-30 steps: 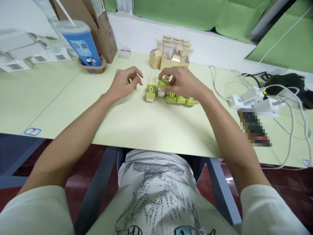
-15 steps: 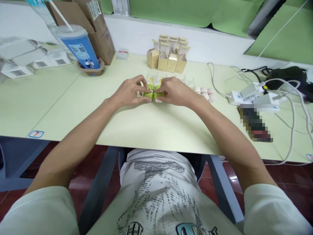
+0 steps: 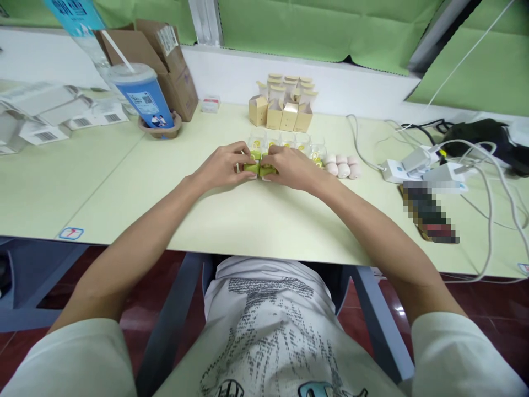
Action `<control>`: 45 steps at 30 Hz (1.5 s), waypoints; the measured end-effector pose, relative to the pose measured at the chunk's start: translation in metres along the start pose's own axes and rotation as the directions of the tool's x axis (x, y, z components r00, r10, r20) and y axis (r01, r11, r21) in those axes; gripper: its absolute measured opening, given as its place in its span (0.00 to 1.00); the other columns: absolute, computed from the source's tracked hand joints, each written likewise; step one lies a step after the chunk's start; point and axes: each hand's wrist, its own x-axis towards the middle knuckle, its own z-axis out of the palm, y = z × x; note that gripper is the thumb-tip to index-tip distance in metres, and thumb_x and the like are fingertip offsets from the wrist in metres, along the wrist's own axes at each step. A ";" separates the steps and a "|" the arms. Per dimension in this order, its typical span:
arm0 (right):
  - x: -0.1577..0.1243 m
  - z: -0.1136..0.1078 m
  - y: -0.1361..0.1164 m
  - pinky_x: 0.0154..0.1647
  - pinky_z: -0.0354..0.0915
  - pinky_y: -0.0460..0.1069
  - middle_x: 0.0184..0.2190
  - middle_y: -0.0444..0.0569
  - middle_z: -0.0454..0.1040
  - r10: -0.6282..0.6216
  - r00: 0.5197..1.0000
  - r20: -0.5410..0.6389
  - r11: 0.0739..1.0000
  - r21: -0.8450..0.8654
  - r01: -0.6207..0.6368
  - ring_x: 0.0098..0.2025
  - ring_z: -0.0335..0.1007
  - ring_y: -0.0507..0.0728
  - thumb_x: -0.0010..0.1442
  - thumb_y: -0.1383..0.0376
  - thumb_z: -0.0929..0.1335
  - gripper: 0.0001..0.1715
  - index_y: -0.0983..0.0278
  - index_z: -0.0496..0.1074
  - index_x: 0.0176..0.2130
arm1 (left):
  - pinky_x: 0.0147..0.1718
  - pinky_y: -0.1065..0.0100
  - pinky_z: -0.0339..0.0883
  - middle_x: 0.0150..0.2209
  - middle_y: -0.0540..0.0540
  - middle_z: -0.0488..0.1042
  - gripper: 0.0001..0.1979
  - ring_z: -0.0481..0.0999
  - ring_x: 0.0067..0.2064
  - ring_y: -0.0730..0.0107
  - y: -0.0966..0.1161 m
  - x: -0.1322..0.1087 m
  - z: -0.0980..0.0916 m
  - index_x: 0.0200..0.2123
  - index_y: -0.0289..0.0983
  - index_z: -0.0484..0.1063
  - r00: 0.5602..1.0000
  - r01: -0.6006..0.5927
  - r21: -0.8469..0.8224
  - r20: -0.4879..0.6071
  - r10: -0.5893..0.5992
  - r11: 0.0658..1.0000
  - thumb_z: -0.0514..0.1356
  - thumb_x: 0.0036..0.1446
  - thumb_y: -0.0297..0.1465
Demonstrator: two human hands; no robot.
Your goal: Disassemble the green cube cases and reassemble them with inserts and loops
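Note:
My left hand [image 3: 225, 164] is closed in a pinch on a small green piece [image 3: 250, 167], thumb below and fingers above. Right beside it, my right hand [image 3: 294, 167] pinches another small green piece [image 3: 266, 170]. The two pieces sit side by side at the table's middle, touching or nearly so; my fingers hide much of them. Just behind the hands stands a row of clear plastic cups [image 3: 303, 144] with yellow marks. More green [image 3: 317, 162] shows past my right hand. Several pale pink rounded pieces [image 3: 343, 167] lie to its right.
Small tan cardboard boxes [image 3: 281, 113] with raised flaps stand by the wall. To the left are a blue drink cup [image 3: 146, 102], a brown carton [image 3: 177, 77] and white boxes [image 3: 45, 132]. On the right lie a power strip [image 3: 399, 170], cables and a blurred-out phone-like object [image 3: 430, 212].
The view has tilted up slightly, so the table appears lower in the picture. Both hands keep their pinch on the green pieces at about the same spot on the table.

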 end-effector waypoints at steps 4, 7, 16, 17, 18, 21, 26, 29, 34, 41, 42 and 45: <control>-0.001 0.000 0.000 0.41 0.53 0.54 0.57 0.66 0.80 0.002 1.000 -0.002 1.000 0.030 -0.002 0.45 0.75 0.64 0.75 0.68 0.73 0.20 0.70 0.82 0.63 | 0.37 0.59 0.77 0.48 0.40 0.83 0.17 0.79 0.34 0.65 0.001 0.000 0.000 0.46 0.40 0.90 1.000 0.005 -0.002 -0.012 -0.005 1.000 0.71 0.63 0.45; -0.002 -0.002 0.000 0.42 0.54 0.53 0.55 0.65 0.81 -0.005 1.000 -0.006 0.999 0.052 0.005 0.44 0.75 0.63 0.76 0.68 0.71 0.17 0.70 0.84 0.59 | 0.37 0.60 0.77 0.48 0.40 0.84 0.17 0.79 0.34 0.66 0.001 0.000 0.000 0.45 0.41 0.90 1.000 0.007 0.006 -0.012 -0.007 1.000 0.72 0.63 0.47; 0.001 0.001 0.005 0.41 0.54 0.53 0.52 0.64 0.82 -0.004 1.000 -0.022 0.996 0.085 0.006 0.43 0.75 0.62 0.75 0.72 0.69 0.17 0.69 0.85 0.57 | 0.36 0.63 0.76 0.47 0.41 0.83 0.17 0.80 0.35 0.67 -0.002 -0.001 -0.004 0.47 0.42 0.91 0.999 -0.035 0.028 -0.004 0.035 0.999 0.73 0.66 0.47; 0.002 0.002 0.007 0.41 0.54 0.53 0.51 0.63 0.82 -0.006 1.000 -0.029 0.995 0.095 0.008 0.43 0.74 0.62 0.75 0.73 0.69 0.16 0.69 0.85 0.56 | 0.36 0.63 0.76 0.47 0.41 0.83 0.17 0.81 0.35 0.66 -0.002 -0.002 -0.004 0.48 0.42 0.91 0.999 -0.042 0.028 -0.005 0.043 0.999 0.73 0.66 0.47; 0.003 0.003 0.008 0.42 0.55 0.52 0.51 0.63 0.82 -0.008 0.999 -0.038 0.994 0.104 0.012 0.43 0.74 0.61 0.75 0.74 0.69 0.16 0.69 0.86 0.55 | 0.36 0.63 0.76 0.47 0.41 0.83 0.16 0.81 0.36 0.66 -0.002 -0.002 -0.003 0.48 0.42 0.91 0.999 -0.049 0.029 -0.005 0.050 0.998 0.73 0.67 0.46; 0.006 0.006 0.013 0.43 0.56 0.52 0.49 0.61 0.83 -0.021 0.997 -0.068 0.990 0.136 0.030 0.43 0.75 0.61 0.73 0.75 0.70 0.16 0.68 0.86 0.53 | 0.36 0.62 0.77 0.47 0.40 0.83 0.17 0.82 0.36 0.64 -0.002 -0.002 -0.002 0.48 0.41 0.91 0.998 -0.059 0.026 -0.002 0.059 0.998 0.72 0.68 0.47; 0.010 0.013 0.020 0.43 0.57 0.52 0.50 0.59 0.86 -0.007 0.992 -0.125 0.987 0.155 0.027 0.47 0.78 0.63 0.73 0.72 0.70 0.17 0.65 0.87 0.55 | 0.37 0.60 0.77 0.46 0.40 0.84 0.22 0.79 0.33 0.66 0.000 -0.001 -0.002 0.49 0.39 0.90 0.998 -0.053 0.042 0.020 0.052 0.998 0.69 0.71 0.51; 0.013 0.018 0.022 0.41 0.55 0.53 0.50 0.57 0.88 0.036 0.984 -0.172 0.990 0.141 -0.012 0.48 0.79 0.64 0.73 0.74 0.67 0.22 0.63 0.88 0.56 | 0.37 0.60 0.78 0.47 0.39 0.84 0.23 0.80 0.34 0.66 0.001 -0.001 -0.002 0.49 0.38 0.90 0.998 -0.055 0.050 0.028 0.054 0.997 0.69 0.71 0.52; 0.016 0.023 0.022 0.40 0.53 0.54 0.48 0.56 0.89 0.071 0.980 -0.187 0.991 0.127 -0.048 0.46 0.80 0.64 0.73 0.75 0.65 0.23 0.64 0.89 0.51 | 0.38 0.60 0.78 0.47 0.39 0.84 0.22 0.81 0.35 0.64 0.002 -0.001 -0.003 0.49 0.38 0.90 0.998 -0.057 0.058 0.032 0.055 0.997 0.68 0.72 0.51; 0.017 0.027 0.024 0.43 0.58 0.54 0.51 0.57 0.89 0.080 0.971 -0.225 0.976 0.217 -0.030 0.50 0.81 0.64 0.74 0.73 0.64 0.24 0.65 0.87 0.57 | 0.38 0.61 0.78 0.47 0.40 0.83 0.27 0.77 0.33 0.68 0.000 -0.001 -0.004 0.49 0.39 0.89 0.999 -0.045 0.047 0.027 0.044 0.998 0.68 0.70 0.58; 0.017 0.026 0.026 0.44 0.59 0.54 0.51 0.58 0.89 0.082 0.969 -0.231 0.972 0.234 -0.026 0.50 0.81 0.64 0.75 0.73 0.65 0.23 0.65 0.86 0.58 | 0.38 0.61 0.78 0.46 0.41 0.83 0.28 0.77 0.32 0.68 0.001 0.000 -0.004 0.50 0.39 0.89 0.999 -0.040 0.042 0.027 0.039 0.998 0.69 0.70 0.58; 0.015 0.018 0.031 0.46 0.62 0.54 0.48 0.57 0.88 0.096 0.957 -0.272 0.959 0.283 -0.015 0.48 0.81 0.64 0.76 0.67 0.68 0.19 0.67 0.86 0.57 | 0.38 0.61 0.78 0.47 0.42 0.81 0.30 0.78 0.33 0.68 0.002 0.000 -0.005 0.54 0.40 0.88 1.000 -0.008 0.024 0.028 0.008 1.000 0.69 0.69 0.60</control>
